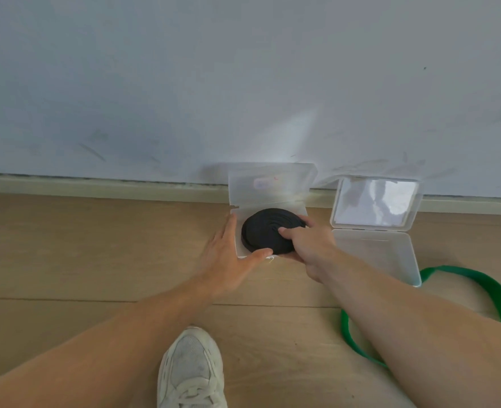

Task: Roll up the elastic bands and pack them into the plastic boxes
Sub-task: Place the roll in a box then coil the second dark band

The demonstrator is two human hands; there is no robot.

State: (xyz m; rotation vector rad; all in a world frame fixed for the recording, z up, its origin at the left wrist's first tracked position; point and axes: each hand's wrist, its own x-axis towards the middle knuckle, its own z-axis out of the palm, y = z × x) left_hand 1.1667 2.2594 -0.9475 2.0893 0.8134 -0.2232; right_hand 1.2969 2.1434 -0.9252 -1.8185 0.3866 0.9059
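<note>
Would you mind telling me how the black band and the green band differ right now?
The black band is coiled into a flat roll inside the left plastic box, with both hands at it; the green band lies unrolled in a loose loop on the floor, untouched, beside the right plastic box. Both are flat strap-like bands.

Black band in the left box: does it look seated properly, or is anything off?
The black band is coiled but fills the left box, its near edge riding over the front rim. The right hand presses it down; the left hand steadies the box. Nothing spilled or damaged.
</note>
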